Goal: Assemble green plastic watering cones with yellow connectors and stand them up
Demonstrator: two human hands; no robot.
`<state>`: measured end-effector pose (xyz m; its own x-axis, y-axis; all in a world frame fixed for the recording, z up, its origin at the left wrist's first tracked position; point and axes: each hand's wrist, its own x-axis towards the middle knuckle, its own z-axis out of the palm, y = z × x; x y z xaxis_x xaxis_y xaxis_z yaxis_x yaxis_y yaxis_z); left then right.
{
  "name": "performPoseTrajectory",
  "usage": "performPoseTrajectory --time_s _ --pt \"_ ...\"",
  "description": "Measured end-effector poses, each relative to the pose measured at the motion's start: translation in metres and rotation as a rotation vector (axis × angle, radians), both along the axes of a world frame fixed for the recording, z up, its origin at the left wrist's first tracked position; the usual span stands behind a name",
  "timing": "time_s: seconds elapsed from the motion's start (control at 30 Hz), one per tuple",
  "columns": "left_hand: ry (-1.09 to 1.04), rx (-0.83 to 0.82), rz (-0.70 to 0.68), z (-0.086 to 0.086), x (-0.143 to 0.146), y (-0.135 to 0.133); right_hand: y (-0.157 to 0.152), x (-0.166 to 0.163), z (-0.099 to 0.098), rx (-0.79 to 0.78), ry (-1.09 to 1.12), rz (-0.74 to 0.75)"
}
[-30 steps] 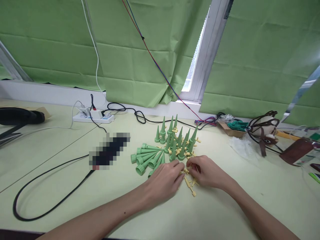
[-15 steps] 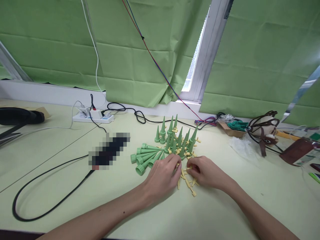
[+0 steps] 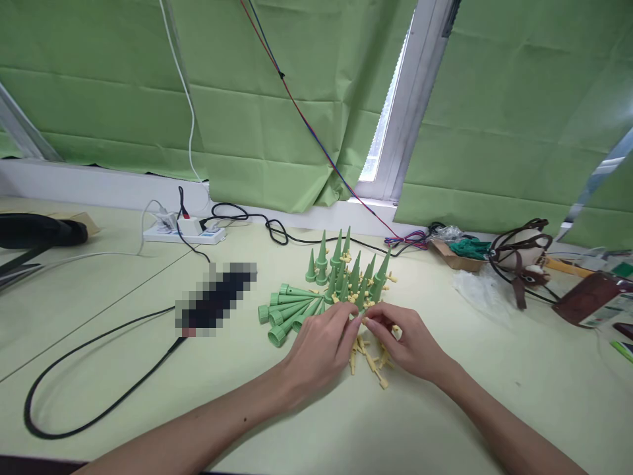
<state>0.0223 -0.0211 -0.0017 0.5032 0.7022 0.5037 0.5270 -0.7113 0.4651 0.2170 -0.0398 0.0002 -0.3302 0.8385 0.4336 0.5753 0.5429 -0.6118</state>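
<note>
My left hand (image 3: 324,336) is closed in a pinch, its fingertips meeting those of my right hand (image 3: 403,333). Between them a bit of a small yellow plastic valve piece (image 3: 364,320) shows; fingers cover most of it. Just below the hands lies a loose pile of yellow valve pieces (image 3: 370,359), partly hidden by the fingers. Several green plastic watering spikes (image 3: 356,272) stand point up behind the hands, some with yellow pieces fitted on them. Left of my left hand, more green spikes (image 3: 284,318) lie on their sides, open ends facing left.
A pixelated dark object (image 3: 217,297) with a black cable rests on the table to the left. Behind it sits a white power strip (image 3: 185,231). At right are a cardboard box (image 3: 459,257), clear plastic wrap (image 3: 482,290) and a dark red container (image 3: 591,300).
My right hand has moved up and left from the yellow pile, bringing its fingertips to those of my left hand. The left hand has barely moved.
</note>
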Motion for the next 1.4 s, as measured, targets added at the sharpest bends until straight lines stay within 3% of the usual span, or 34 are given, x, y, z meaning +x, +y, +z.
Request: performPoseTrajectory --time_s 0.33,0.57,0.9,1.2,1.4 --pt "-0.035 0.027 -0.065 -0.002 -0.001 0.001 -0.001 -0.002 0.0 0.02 0.049 0.005" --pt "-0.182 -0.18 -0.092 0.003 0.001 0.0 -0.003 -0.003 0.0 0.033 0.114 0.024" --pt "-0.286 -0.404 -0.086 0.006 0.001 0.0 0.0 -0.005 -0.004 0.19 0.162 0.013" --pt "-0.278 -0.331 -0.061 0.007 0.002 0.001 -0.001 -0.006 -0.005 0.22 0.165 -0.002" --pt "-0.272 -0.198 0.008 0.008 0.0 0.004 0.0 -0.006 -0.005 0.224 0.164 -0.016"
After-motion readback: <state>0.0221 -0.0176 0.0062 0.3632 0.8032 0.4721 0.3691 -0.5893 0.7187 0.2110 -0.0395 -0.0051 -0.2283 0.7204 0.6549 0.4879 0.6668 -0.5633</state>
